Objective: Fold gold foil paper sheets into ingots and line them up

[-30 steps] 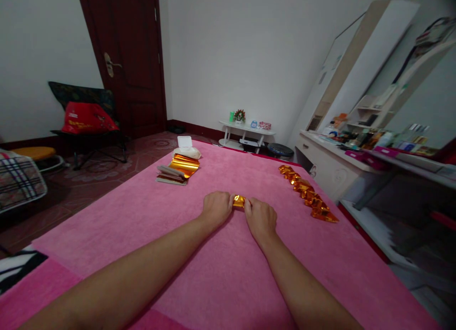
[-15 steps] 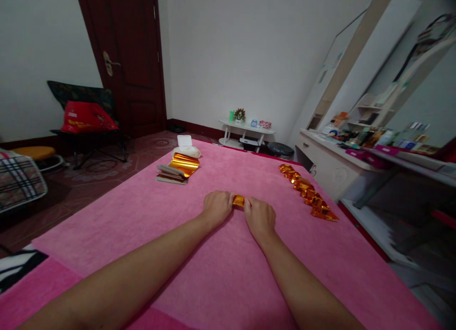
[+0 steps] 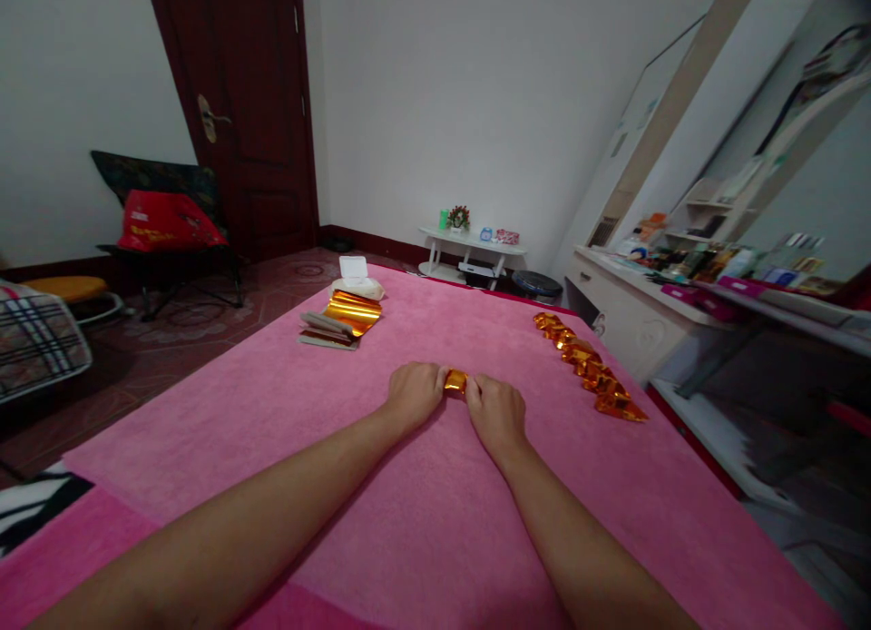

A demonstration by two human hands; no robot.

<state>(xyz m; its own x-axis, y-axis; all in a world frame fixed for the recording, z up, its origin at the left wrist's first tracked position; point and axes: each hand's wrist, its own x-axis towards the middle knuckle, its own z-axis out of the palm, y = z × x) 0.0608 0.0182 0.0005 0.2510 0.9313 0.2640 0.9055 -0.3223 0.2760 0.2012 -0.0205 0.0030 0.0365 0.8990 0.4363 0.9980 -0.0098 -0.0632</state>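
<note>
A small folded piece of gold foil paper (image 3: 455,382) is stretched between my two hands, low over the pink bedspread (image 3: 422,512). My left hand (image 3: 416,396) is closed on its left end, and my right hand (image 3: 498,412) pinches the right end. The fingertips under the foil are hidden. To the right lies a row of folded gold foil pieces (image 3: 585,362). Further back on the left, a stack of gold foil sheets (image 3: 354,312) with greyish backing lies partly curled open.
Behind the stack sits a white pack with a raised lid (image 3: 353,268). A low white table (image 3: 469,240) stands by the far wall, with a dark round stool (image 3: 537,285) beside it. On the right is a cluttered dressing table (image 3: 640,294); a red bag (image 3: 167,221) rests on a chair at left.
Both hands stay in almost the same place with the foil between them. The foil's middle has tilted slightly and catches more light.
</note>
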